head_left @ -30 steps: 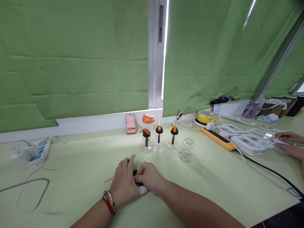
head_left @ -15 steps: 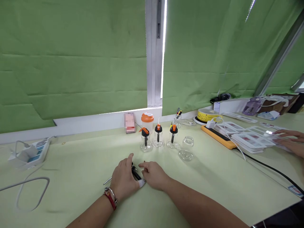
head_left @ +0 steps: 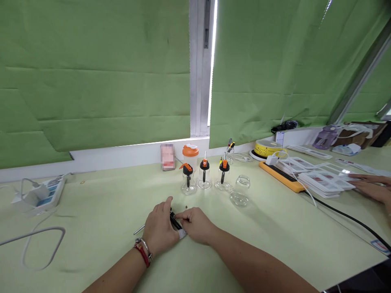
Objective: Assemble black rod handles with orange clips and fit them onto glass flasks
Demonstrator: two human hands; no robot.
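My left hand (head_left: 159, 224) is curled round a black bottle lid (head_left: 175, 221) low over the table, its thumb tip wrapped in white. A thin metal tube (head_left: 139, 230) sticks out to the left from beneath that hand; its join is hidden. My right hand (head_left: 197, 226) is closed, with the index fingertip against the lid's right side. Behind the hands stand three glass bottles with black and orange lids: a left bottle (head_left: 188, 187), a middle bottle (head_left: 204, 184) and a right bottle (head_left: 222, 185). An uncapped glass jar (head_left: 240, 197) is to their right.
A small brown speck (head_left: 186, 206) lies beyond my hands. Behind the bottles are an orange-lidded cup (head_left: 190, 152) and a pink pack (head_left: 168, 157). An orange power strip (head_left: 282, 178), stacked white cards (head_left: 324, 185) and another person's hand (head_left: 371, 185) are at right; a white power strip (head_left: 51, 193) is at left.
My right hand's index finger has moved left onto the black lid, and the brown speck now shows apart from it. My left hand keeps its hold.
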